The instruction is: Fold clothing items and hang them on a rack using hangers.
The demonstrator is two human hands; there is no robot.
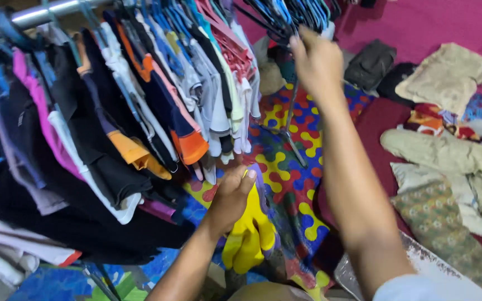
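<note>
A metal rail (pixel 34 13) at the top left carries several garments on blue and pink hangers (pixel 224 33). My right hand (pixel 316 58) is raised to the bunch of empty blue and black hangers (pixel 285 17) at the rail's right end, fingers closed on one hanger. My left hand (pixel 231 196) is lower, gripping a yellow garment (pixel 249 237) with purple trim that hangs down beside the clothes. Behind both hands lies a mat with a coloured puzzle pattern (pixel 291 173).
Loose clothes lie on the magenta floor covering (pixel 436 22) to the right: a beige piece (pixel 447 75), a dark folded item (pixel 369 64), cream trousers (pixel 447 153) and a patterned cloth (pixel 447 228). The rack's dark garments (pixel 85 167) fill the left side.
</note>
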